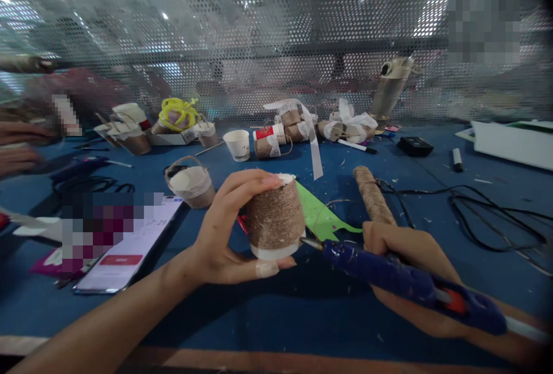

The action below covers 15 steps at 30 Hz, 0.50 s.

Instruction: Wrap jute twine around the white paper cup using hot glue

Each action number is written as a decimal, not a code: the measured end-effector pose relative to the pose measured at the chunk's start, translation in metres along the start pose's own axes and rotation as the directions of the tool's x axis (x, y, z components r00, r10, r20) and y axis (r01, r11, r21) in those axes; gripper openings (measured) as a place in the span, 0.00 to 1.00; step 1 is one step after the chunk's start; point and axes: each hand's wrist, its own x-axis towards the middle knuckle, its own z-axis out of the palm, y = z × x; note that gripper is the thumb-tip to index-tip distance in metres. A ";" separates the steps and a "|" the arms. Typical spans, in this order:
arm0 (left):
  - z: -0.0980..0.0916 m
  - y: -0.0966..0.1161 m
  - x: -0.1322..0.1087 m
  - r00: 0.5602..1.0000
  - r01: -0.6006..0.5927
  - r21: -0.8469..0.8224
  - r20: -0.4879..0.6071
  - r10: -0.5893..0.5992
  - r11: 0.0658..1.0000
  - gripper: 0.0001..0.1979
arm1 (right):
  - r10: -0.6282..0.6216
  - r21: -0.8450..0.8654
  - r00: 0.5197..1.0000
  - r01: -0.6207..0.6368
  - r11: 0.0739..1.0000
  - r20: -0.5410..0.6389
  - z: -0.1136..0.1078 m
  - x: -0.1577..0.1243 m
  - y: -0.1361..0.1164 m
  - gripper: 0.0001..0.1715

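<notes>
My left hand (228,230) grips a paper cup (276,215) wound with brown twine, fingers at its upper end and thumb under the other. A bare white band shows along the cup's lower edge. Wrapped around my right hand (410,253) is a blue hot glue gun (380,270), a white glue stick protruding from its rear. Its metal nozzle touches or nearly touches the cup near the white band. Behind the cup lies a green sheet (322,210) with a jagged edge. A roll of twine (374,195) rests just beyond my right hand.
A lit phone (133,241) lies at left, near a twine-handled cup (192,184). Farther back stand a white paper cup (237,144), several decorated cups and a bottle (391,89). Black cables (475,212) cross the right side. Another person's hands (19,146) are at far left.
</notes>
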 end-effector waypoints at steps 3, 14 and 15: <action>0.001 0.001 0.002 0.999 -0.033 0.010 0.003 0.033 0.999 0.48 | -0.054 -0.019 0.998 0.054 0.998 0.016 0.000 0.001 -0.001 0.13; -0.002 0.001 0.000 1.000 0.025 0.016 -0.017 -0.025 1.000 0.47 | 0.036 0.032 0.999 -0.035 0.999 -0.025 0.003 0.000 -0.001 0.16; -0.002 0.001 -0.001 0.999 0.034 0.016 -0.014 -0.034 0.999 0.47 | 0.050 0.042 0.999 -0.049 0.998 -0.020 0.003 0.001 -0.001 0.16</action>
